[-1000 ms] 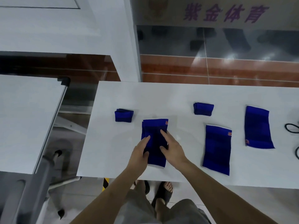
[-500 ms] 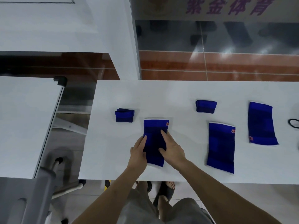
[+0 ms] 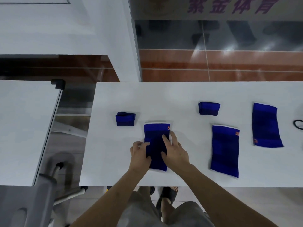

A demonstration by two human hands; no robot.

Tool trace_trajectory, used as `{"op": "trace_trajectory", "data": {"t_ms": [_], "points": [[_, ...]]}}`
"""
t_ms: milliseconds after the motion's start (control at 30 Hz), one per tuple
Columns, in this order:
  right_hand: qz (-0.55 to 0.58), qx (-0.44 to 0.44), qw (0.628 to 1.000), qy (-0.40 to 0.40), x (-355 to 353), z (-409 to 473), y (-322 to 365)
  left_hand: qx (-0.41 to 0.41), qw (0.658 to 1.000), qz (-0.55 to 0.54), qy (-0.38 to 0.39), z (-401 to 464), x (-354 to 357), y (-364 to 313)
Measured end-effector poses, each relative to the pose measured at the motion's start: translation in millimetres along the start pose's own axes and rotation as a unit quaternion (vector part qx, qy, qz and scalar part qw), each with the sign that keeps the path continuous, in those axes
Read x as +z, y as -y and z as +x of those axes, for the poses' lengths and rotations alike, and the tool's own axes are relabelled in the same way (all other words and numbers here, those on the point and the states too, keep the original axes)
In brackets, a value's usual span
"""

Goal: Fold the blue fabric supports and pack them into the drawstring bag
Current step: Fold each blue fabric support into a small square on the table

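White table (image 3: 180, 94), contents as they lie:

- Blue fabric support (image 3: 156, 145), flat, near the front edge toward the left end; left hand (image 3: 139, 155) curled over its left border, fingers bent as if pinching it; right hand (image 3: 176, 152) spread flat, pressing its right side
- Folded support (image 3: 125, 121), small bundle, just beyond and left of it
- Second folded support (image 3: 209, 108), mid-table toward the far edge
- Flat support (image 3: 225, 150), front edge, unfolded
- Flat support (image 3: 266, 125), right end, unfolded
- Black cord loop (image 3: 298, 126), right edge, cut off; perhaps the bag's drawstring

Judged: two folded, three left, nothing packed, no drawstring bag seen
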State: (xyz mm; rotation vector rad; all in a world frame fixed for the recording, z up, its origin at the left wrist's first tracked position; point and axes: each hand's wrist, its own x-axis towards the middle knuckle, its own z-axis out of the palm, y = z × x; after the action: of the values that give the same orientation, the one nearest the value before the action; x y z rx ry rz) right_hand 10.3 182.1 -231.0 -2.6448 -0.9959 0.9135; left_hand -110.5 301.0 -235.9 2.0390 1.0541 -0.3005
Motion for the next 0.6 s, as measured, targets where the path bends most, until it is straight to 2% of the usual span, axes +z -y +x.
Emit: {"op": "trace_trajectory", "data": {"t_ms": [133,300,367,500,600], "points": [[-0.007,0.0,1.0,0.005,2,0,-2,-0.092,0.977,-0.179,-0.075,25,-15,-21],[-0.005,-0.001,1.0,0.009,5,3,-4,-0.172,0.93,-0.319,-0.063,44,-26,-38],[-0.002,-0.005,1.0,0.008,6,3,-7,-0.188,0.926,-0.324,-0.048,50,-27,-39],[0.023,-0.012,1.0,0.01,5,3,-10,-0.161,0.956,-0.246,-0.016,54,-26,-45],[0.128,0.0,0.992,-0.01,-4,5,-14,-0.136,0.958,-0.254,-0.007,48,-30,-55]]}}
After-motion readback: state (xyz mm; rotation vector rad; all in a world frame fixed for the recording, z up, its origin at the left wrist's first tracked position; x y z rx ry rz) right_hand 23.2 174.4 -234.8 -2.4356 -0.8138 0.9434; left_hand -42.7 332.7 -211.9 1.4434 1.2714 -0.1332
